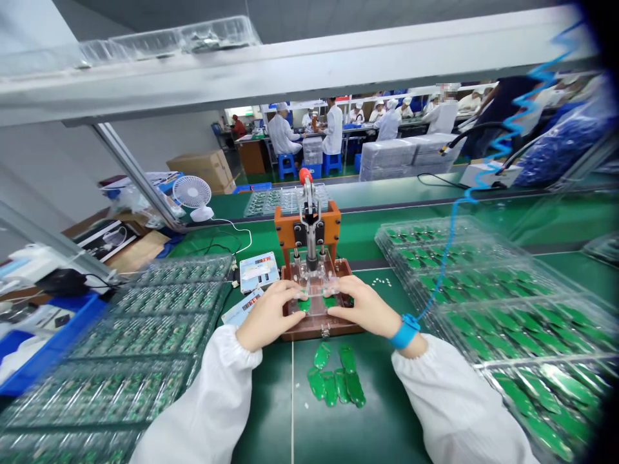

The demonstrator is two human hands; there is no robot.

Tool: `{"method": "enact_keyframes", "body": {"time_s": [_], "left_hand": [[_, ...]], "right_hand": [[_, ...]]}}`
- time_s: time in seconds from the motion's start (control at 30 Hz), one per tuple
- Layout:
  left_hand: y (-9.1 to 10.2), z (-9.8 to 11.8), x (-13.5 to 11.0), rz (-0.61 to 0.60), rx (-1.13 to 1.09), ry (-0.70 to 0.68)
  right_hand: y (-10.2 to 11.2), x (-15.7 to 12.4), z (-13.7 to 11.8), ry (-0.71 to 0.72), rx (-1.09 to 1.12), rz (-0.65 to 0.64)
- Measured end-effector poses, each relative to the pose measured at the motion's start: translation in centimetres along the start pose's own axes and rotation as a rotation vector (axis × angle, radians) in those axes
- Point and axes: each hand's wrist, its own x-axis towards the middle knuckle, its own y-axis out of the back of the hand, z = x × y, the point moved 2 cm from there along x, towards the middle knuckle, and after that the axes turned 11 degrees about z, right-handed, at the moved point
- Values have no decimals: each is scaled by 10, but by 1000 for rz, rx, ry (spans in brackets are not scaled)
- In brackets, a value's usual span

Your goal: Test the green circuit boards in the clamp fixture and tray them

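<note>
My left hand (265, 316) and my right hand (362, 307) rest on the clear acrylic plate (314, 283) of a benchtop press jig (308, 225), fingertips close to a green circuit board (304, 305) and another (330, 301). The jig has an orange frame, a red-knobbed lever and a brown base (319, 333). My fingers hide much of both boards. Below the base lies a small pile of green circuit boards (333, 377). A blue wrist strap (405, 332) circles my right wrist, with a blue coiled cord (457, 222) rising from it.
Stacked clear trays of green boards (493, 290) fill the bench to the right, and more (130, 341) lie to the left. A blue bin (53, 341) sits at far left. Small white parts (381, 281) lie beside the jig. A white fan (192, 192) stands behind; co-workers in white sit beyond.
</note>
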Motion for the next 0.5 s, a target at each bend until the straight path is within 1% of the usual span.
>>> {"method": "enact_keyframes", "body": {"time_s": [0.1, 0.23, 0.37, 0.5], "left_hand": [[-3, -2, -2, 3, -4, 15], [-6, -4, -5, 44, -10, -4], [-8, -5, -5, 109, 16, -49], [-13, -8, -7, 145, 32, -98]], "right_hand": [[-5, 1, 3, 29, -20, -2], [-5, -3, -3, 55, -35, -5], [-5, -3, -6, 62, -50, 7], [-6, -4, -3, 74, -50, 17]]}}
